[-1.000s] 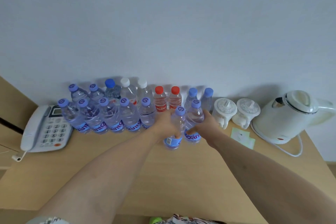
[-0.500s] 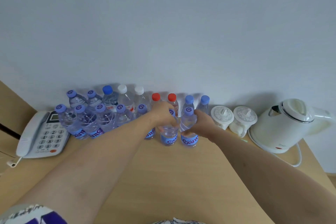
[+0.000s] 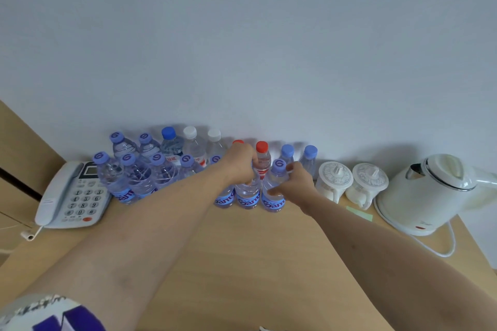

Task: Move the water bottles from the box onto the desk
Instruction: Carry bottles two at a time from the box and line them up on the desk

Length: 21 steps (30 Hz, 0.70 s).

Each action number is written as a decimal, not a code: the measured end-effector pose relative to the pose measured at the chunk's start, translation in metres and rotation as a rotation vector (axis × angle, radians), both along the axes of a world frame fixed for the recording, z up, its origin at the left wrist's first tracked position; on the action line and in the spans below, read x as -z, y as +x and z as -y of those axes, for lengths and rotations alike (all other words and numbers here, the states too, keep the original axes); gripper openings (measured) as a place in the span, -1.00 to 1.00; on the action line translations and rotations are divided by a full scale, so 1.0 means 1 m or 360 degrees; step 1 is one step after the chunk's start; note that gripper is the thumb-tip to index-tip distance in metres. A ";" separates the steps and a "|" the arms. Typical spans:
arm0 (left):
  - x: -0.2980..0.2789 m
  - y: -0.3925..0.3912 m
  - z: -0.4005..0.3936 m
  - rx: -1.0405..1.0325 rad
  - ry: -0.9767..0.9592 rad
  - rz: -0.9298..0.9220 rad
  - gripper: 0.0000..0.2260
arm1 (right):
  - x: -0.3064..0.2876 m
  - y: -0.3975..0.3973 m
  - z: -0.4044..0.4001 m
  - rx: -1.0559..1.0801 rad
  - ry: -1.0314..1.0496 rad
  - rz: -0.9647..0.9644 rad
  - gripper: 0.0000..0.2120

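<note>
Two rows of water bottles stand on the wooden desk point(image 3: 242, 263) against the wall. My left hand point(image 3: 239, 164) grips the top of a blue-labelled bottle point(image 3: 248, 197) in the front row, covering its cap. My right hand point(image 3: 294, 183) holds the neighbouring bottle point(image 3: 273, 196) by its side, its purple cap showing. Both bottles stand upright on the desk at the right end of the front row point(image 3: 134, 183). Behind them stand red-capped bottles point(image 3: 262, 158) and blue-capped ones point(image 3: 309, 156). The box is out of view.
A white desk phone point(image 3: 71, 196) lies at the left. Two white lidded cups point(image 3: 334, 180) and a white electric kettle point(image 3: 430, 193) with its cord stand at the right. A green paper slip point(image 3: 359, 213) lies before the cups.
Both hands have pushed the two bottles farther back into line with the front row. The camera has shifted a little.
</note>
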<state>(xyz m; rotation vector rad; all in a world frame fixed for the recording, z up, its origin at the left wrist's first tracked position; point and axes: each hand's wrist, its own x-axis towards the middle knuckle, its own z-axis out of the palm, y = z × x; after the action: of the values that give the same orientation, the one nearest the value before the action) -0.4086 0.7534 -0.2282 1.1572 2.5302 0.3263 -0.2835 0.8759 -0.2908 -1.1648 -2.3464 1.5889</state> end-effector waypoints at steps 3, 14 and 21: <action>0.005 -0.001 -0.002 0.0011 0.0048 -0.0023 -0.80 | 0.003 -0.004 0.002 0.0003 -0.0009 -0.0056 -0.45; 0.009 -0.001 -0.001 0.0098 0.0169 -0.0170 -0.74 | 0.004 0.000 0.002 0.0067 0.0015 -0.0139 -0.44; 0.018 0.001 0.010 0.0080 0.0255 -0.0072 -0.45 | -0.004 0.004 0.008 0.0004 0.0149 -0.0027 -0.41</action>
<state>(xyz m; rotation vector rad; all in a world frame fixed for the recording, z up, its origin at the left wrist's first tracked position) -0.4075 0.7432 -0.2458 1.2983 2.5476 0.5038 -0.2791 0.8678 -0.2864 -1.1300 -2.3794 1.4650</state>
